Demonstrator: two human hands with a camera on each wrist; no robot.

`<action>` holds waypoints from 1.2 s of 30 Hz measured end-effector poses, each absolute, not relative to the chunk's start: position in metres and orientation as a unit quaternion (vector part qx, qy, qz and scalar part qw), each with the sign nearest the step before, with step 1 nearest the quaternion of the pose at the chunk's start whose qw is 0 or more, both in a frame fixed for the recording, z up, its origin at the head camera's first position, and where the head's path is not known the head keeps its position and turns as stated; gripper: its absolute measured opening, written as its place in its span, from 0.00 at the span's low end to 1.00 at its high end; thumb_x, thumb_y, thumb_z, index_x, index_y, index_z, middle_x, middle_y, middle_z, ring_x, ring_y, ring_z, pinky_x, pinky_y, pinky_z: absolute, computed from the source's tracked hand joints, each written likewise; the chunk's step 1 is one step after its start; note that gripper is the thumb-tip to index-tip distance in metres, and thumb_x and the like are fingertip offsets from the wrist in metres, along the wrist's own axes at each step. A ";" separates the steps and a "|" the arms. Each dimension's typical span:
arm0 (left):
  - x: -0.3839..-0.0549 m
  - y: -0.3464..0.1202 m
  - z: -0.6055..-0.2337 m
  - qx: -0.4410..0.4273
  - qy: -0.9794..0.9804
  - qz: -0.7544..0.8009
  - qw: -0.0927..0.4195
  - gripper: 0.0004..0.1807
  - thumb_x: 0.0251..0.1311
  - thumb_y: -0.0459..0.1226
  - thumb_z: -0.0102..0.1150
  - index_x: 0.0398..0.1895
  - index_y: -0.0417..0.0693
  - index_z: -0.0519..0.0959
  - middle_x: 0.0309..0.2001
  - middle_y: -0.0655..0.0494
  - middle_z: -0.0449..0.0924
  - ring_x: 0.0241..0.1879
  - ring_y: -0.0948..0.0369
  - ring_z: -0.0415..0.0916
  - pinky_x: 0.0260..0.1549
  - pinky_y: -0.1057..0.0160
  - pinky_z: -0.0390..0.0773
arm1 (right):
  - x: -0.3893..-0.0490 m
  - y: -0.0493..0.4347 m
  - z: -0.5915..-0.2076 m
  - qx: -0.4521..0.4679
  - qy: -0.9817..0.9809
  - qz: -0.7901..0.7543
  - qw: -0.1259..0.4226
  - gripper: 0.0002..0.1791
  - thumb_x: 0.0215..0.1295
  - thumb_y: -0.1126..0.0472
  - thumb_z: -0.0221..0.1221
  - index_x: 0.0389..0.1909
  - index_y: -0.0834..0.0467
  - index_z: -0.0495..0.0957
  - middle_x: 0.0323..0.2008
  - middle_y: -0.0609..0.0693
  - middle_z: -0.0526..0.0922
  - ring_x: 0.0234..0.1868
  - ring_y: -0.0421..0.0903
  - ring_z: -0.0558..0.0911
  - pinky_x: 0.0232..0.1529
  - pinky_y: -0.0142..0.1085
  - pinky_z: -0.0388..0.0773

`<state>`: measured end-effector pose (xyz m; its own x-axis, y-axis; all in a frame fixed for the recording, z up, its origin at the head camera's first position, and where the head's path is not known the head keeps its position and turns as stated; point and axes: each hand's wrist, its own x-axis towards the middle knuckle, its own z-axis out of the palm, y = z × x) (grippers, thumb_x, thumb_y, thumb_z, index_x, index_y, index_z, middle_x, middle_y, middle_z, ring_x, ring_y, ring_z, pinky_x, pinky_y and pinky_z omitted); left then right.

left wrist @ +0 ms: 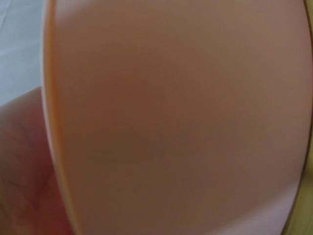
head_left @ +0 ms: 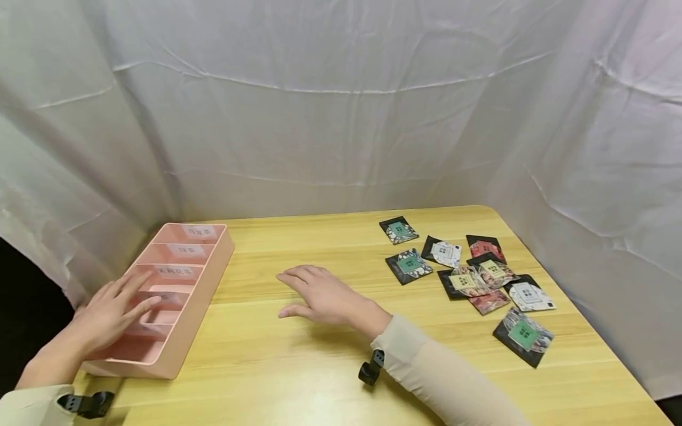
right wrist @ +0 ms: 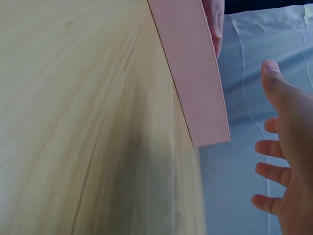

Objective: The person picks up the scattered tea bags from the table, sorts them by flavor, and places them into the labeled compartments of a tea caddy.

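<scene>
My left hand [head_left: 109, 310] lies over the near compartments of a pink divided box [head_left: 193, 313], fingers spread and holding nothing. Close up in the left wrist view, the box's pink wall [left wrist: 181, 117] fills most of the picture, with part of the hand [left wrist: 24, 166] at the left edge behind its rim. My right hand [head_left: 325, 296] hovers above the table between the box and several tea sachets [head_left: 409, 264]. Its fingers are extended, the thumb apart from them, and nothing is in it. The right wrist view shows that hand [right wrist: 293, 147] beside the box's far end.
Dark-topped sachets with green, white, red and yellow labels lie loosely at the right, some overlapping, like the yellow-labelled sachet [head_left: 467, 281]. Labels with writing, such as the far label [head_left: 199, 231], mark the box's compartments. A pale curtain [head_left: 330, 118] surrounds the wooden table [head_left: 256, 378].
</scene>
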<state>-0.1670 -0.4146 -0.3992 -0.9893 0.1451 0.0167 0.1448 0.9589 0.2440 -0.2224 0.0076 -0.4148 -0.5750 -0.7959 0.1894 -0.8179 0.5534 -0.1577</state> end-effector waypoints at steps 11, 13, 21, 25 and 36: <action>-0.164 -0.425 -0.409 0.064 0.983 0.173 0.016 0.42 0.71 0.54 0.49 0.76 0.40 0.48 0.69 0.16 0.35 0.63 0.19 0.41 0.52 0.20 0.50 | -0.222 -0.027 -0.419 0.478 -0.869 0.120 0.035 0.42 0.69 0.29 0.41 0.75 0.51 0.57 0.70 0.47 0.65 0.71 0.46 0.62 0.72 0.42 0.56; -0.163 -0.423 -0.409 0.060 0.983 0.174 0.022 0.42 0.71 0.55 0.49 0.76 0.38 0.49 0.68 0.16 0.34 0.63 0.19 0.40 0.52 0.20 0.51 | -0.222 -0.032 -0.418 0.482 -0.867 0.120 0.032 0.42 0.69 0.29 0.41 0.75 0.51 0.57 0.70 0.47 0.65 0.71 0.46 0.61 0.72 0.41 0.55; -0.157 -0.411 -0.408 0.073 0.980 0.182 0.016 0.42 0.71 0.53 0.50 0.76 0.37 0.48 0.68 0.15 0.33 0.61 0.18 0.45 0.51 0.21 0.54 | -0.219 -0.053 -0.418 0.489 -0.864 0.117 0.020 0.43 0.68 0.28 0.40 0.76 0.50 0.56 0.71 0.46 0.62 0.72 0.44 0.59 0.73 0.39 0.53; -0.151 -0.405 -0.408 0.082 0.981 0.174 0.013 0.42 0.70 0.52 0.53 0.76 0.39 0.50 0.67 0.13 0.38 0.59 0.18 0.52 0.49 0.23 0.59 | -0.217 -0.060 -0.419 0.492 -0.862 0.117 0.007 0.44 0.68 0.28 0.39 0.77 0.50 0.53 0.73 0.47 0.60 0.73 0.45 0.57 0.74 0.40 0.51; -0.136 -0.388 -0.408 0.092 0.984 0.151 0.006 0.44 0.67 0.55 0.55 0.75 0.38 0.53 0.71 0.24 0.45 0.56 0.23 0.62 0.43 0.27 0.69 | -0.211 -0.075 -0.423 0.479 -0.867 0.138 -0.025 0.43 0.70 0.29 0.35 0.79 0.48 0.45 0.77 0.45 0.48 0.76 0.42 0.45 0.74 0.45 0.48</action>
<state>-0.1363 -0.3883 -0.4081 -0.9831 0.1824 0.0161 0.1788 0.9373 0.2992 -0.2106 -0.0747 -0.4228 -0.5406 -0.8366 0.0889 -0.8228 0.5037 -0.2630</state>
